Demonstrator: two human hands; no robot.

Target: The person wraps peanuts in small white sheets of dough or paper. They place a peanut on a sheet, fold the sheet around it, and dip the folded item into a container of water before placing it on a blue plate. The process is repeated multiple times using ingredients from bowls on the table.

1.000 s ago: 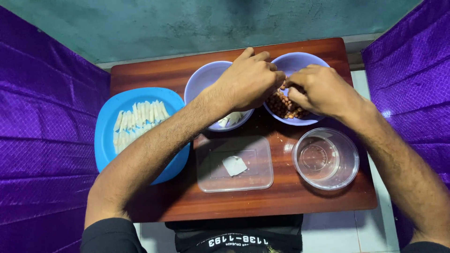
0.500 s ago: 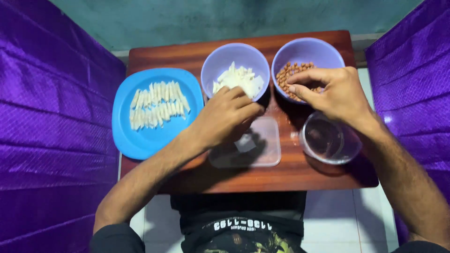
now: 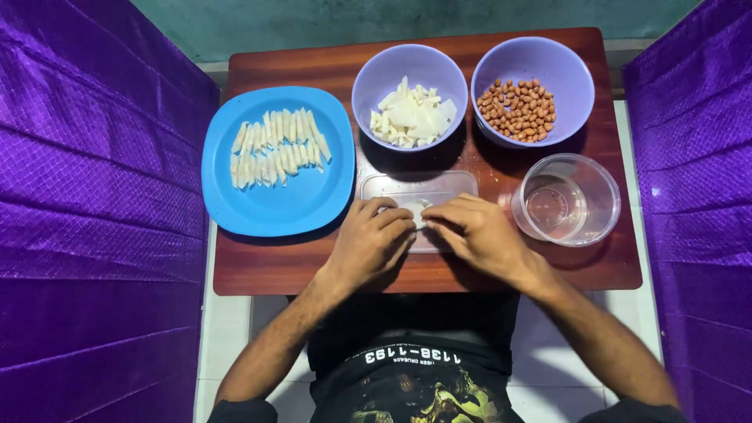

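Observation:
My left hand (image 3: 371,240) and my right hand (image 3: 475,230) meet over a clear flat plastic lid (image 3: 415,188) at the table's front middle. Their fingertips pinch a small white piece (image 3: 415,210) lying on it. Behind them stands a lilac bowl (image 3: 409,72) of white flat pieces (image 3: 411,119), and to its right a lilac bowl (image 3: 533,59) of brown peanuts (image 3: 517,108). A blue plate (image 3: 274,196) at the left carries several rolled white sticks (image 3: 276,146).
A clear round plastic container (image 3: 565,200) with a little water stands at the right front. The small brown wooden table (image 3: 313,266) is flanked by purple quilted walls (image 3: 94,196) on both sides. My dark shirt shows below the table edge.
Both hands have drawn back from the two bowls to the clear lid at the front. They now come together on the white piece there.

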